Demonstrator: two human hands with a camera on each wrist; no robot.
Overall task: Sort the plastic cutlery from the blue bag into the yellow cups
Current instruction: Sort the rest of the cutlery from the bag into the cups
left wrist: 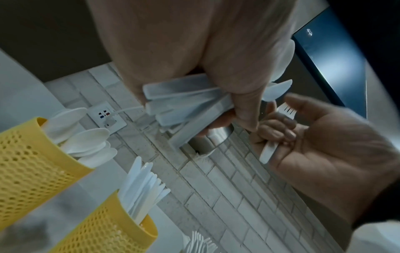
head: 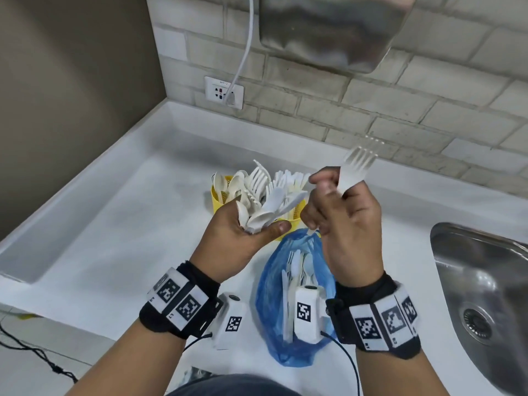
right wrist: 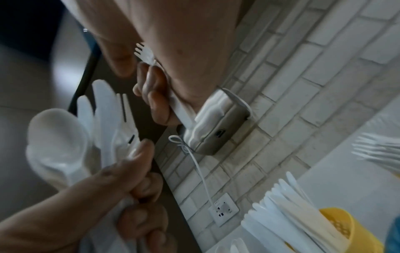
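Head view: right hand (head: 347,224) pinches one fork (head: 354,172) at mid-handle.
Left hand (head: 243,238): grips mixed cutlery bundle (head: 265,207).
Handling: light, stiff, slippery; hold handles.

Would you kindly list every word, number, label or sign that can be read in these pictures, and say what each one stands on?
No text can be read for certain.
Wall socket: a short line of print along its top edge, too small and blurred to read.
Wrist bands and camera housings: black-and-white square marker patterns only, no letters or numbers.
Yellow cups, blue bag and the white cutlery: no print visible.
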